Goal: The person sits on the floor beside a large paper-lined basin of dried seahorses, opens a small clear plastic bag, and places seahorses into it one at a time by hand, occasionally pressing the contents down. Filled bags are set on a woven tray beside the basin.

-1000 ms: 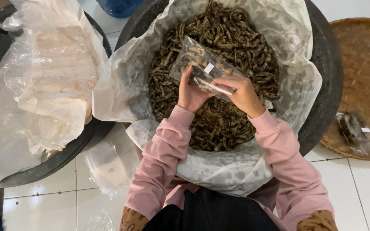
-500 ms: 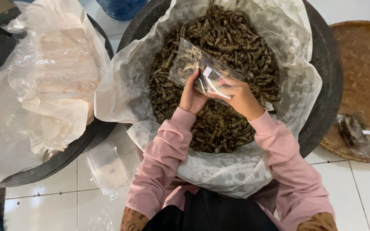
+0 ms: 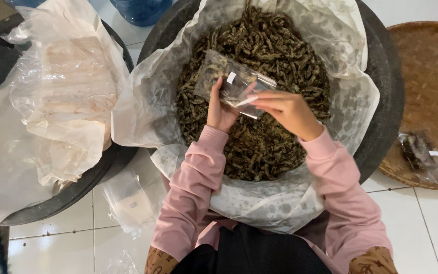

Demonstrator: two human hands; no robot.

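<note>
1. gripping a clear bag [image 3: 234, 83] in left hand [image 3: 220, 109], fingers closed on its edge, above the snack tub [image 3: 381, 66].
2. pinching bag mouth with right hand [image 3: 287, 109]; now held slightly further out than a second ago, still empty.
3. counting: two tubs, one tray [image 3: 432, 76], one filled packet [image 3: 419, 149], spare bags [image 3: 128, 203] on floor.

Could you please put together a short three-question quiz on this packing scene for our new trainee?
1. True or false: both hands hold the small clear bag above the dark dried pieces.
2. What lies on the woven tray at the right: A) a filled packet, B) a knife, C) a cup?
3. What lines the big dark basin under the dried pieces?

Key
1. True: the left hand and the right hand both grip it.
2. A: a filled packet.
3. A white plastic liner.
</note>
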